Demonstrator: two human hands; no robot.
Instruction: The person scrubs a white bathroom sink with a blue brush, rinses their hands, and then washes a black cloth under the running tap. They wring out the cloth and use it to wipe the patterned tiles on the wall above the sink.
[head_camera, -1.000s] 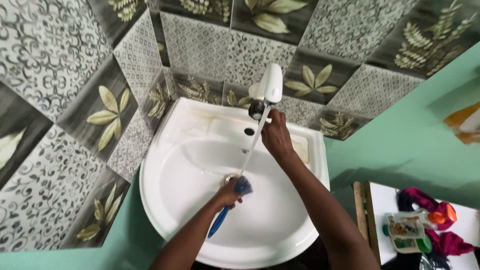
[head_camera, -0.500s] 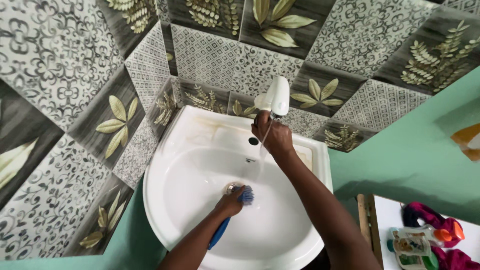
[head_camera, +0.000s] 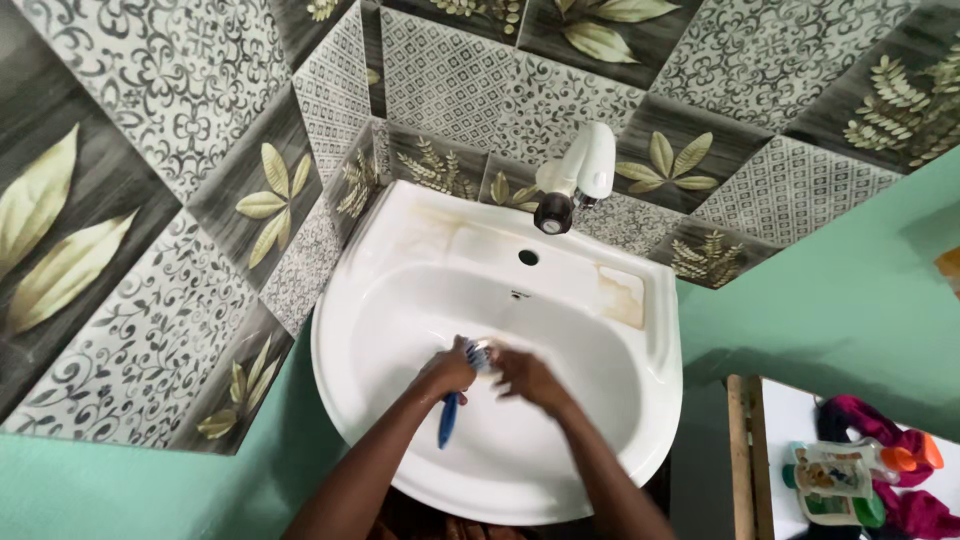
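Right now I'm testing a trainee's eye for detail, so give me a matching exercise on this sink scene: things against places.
Things:
1. tap
2. blue-handled brush
3. bottles
4. right hand

Places:
A. white table, lower right
B. in the left hand
C. on the wall above the basin
D. at the brush's head, over the drain

Pairs: 1-C, 2-B, 3-A, 4-D

Right hand (head_camera: 525, 375) off the tap (head_camera: 575, 175), now down in the basin (head_camera: 640, 400) beside the left hand (head_camera: 447, 370) | water stream stopped | brush (head_camera: 455, 400) head now between both hands over the drain | view shifted, sink sits further right
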